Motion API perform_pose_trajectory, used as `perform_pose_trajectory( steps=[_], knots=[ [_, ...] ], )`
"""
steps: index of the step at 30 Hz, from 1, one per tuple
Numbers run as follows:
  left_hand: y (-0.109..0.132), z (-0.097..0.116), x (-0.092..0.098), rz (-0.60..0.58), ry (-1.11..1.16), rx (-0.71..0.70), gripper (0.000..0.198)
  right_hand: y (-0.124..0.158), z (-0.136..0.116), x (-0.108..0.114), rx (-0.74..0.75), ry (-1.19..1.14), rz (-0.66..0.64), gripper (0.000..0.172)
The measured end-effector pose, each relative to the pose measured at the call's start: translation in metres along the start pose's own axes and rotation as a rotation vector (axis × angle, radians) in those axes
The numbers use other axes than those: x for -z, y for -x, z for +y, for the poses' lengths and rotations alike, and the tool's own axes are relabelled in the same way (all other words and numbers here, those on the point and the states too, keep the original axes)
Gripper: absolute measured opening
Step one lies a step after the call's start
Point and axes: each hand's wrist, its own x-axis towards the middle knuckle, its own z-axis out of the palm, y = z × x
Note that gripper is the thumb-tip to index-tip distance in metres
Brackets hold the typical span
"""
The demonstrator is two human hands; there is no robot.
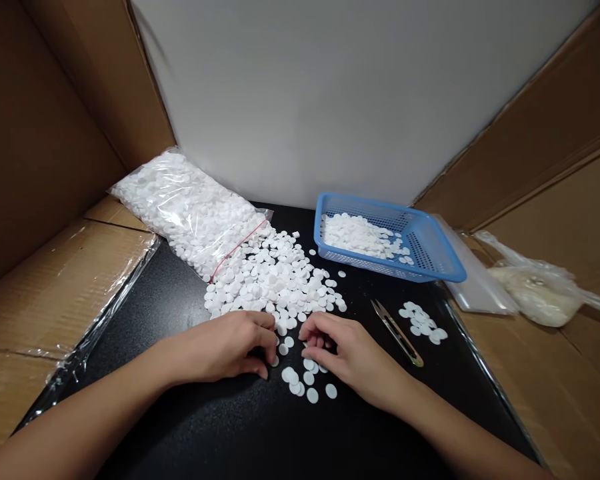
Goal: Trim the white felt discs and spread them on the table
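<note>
Head view, white disc pile (275, 280) on a black table (220, 427), left hand (225, 347) and right hand (353, 350) at the pile's near edge, 2 grips half curled, cannot tell what they hold, blue basket (370, 261) right of the pile.

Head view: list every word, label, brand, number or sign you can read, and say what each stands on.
None: no text can be read on the clear bag, blue basket or white discs.
Snips: any marking would be too small to read.
</note>
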Motion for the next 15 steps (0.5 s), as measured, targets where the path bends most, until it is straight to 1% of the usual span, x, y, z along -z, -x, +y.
perform_pose_trajectory(
  steps=[1,2,5,7,10,11,13,14,15],
  knots=[
    [0.001,-0.002,0.003,-0.011,0.042,0.016,0.009,0.000,0.000,0.001,-0.022,-0.006,0.005,0.008],
    [0.001,-0.003,0.005,0.003,0.071,0.030,0.010,0.000,0.001,0.002,-0.031,0.004,0.017,0.006],
    [-0.001,-0.008,0.006,0.134,0.074,0.056,0.017,-0.002,0.004,0.003,0.016,0.077,0.093,0.012],
    [-0.003,-0.010,0.004,0.194,0.038,0.069,0.018,-0.004,0.005,0.001,0.052,0.080,0.127,0.016],
    [-0.005,-0.010,-0.002,0.184,-0.037,0.096,0.015,-0.005,0.005,-0.002,0.078,0.058,0.124,0.023],
    [-0.005,-0.009,-0.004,0.177,-0.065,0.108,0.013,-0.005,0.004,-0.004,0.083,0.065,0.110,0.021],
    [-0.005,-0.008,-0.007,0.175,-0.118,0.131,0.011,-0.004,0.002,-0.009,0.091,0.112,0.076,0.012],
    [-0.005,-0.008,-0.008,0.180,-0.144,0.136,0.009,-0.004,0.001,-0.011,0.097,0.145,0.062,0.012],
    [-0.005,-0.007,-0.009,0.186,-0.168,0.133,0.007,-0.004,0.000,-0.014,0.109,0.180,0.055,0.017]
  ],
)
